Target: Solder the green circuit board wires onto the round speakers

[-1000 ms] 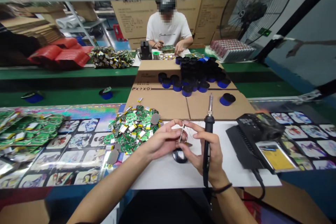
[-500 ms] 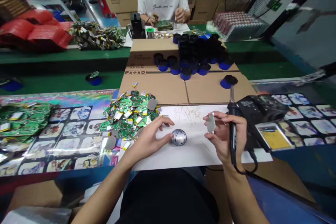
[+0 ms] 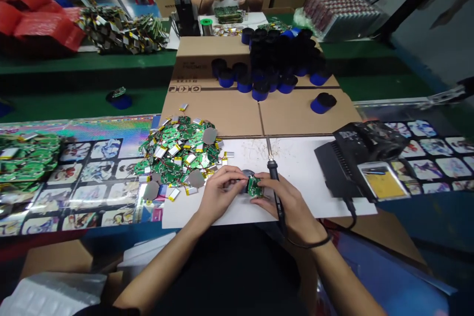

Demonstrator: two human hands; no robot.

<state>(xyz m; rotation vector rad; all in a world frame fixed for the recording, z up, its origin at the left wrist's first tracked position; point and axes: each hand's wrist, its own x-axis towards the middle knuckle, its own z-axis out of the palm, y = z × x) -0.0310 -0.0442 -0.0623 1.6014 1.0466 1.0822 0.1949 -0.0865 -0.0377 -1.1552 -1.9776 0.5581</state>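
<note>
A long green surface (image 3: 144,61) stretches across, and over it lies a flat brown cardboard sheet (image 3: 218,116), carrying a crowd of round black-and-blue cups (image 3: 274,61). Nearer, a white paper sheet (image 3: 303,158) spreads out beneath the action. On its left, a heaped pile of green circuit boards with silver battery packs (image 3: 177,153); on its right, a boxy black soldering station (image 3: 335,170).

Now the hands! The right hand (image 3: 294,205) is curled, thumb and fingers closed on the right side of one board, with a black-handled soldering iron (image 3: 274,175) lodged in its grip, metal tip pointing away towards the cardboard. The left hand (image 3: 218,195) has its fingertips drawn together at the board's left edge; what they pinch is too small to tell. And here's that small green circuit board (image 3: 255,187), tilted up between both hands, above the paper, partly covering a round grey metal piece (image 3: 250,173).
</note>
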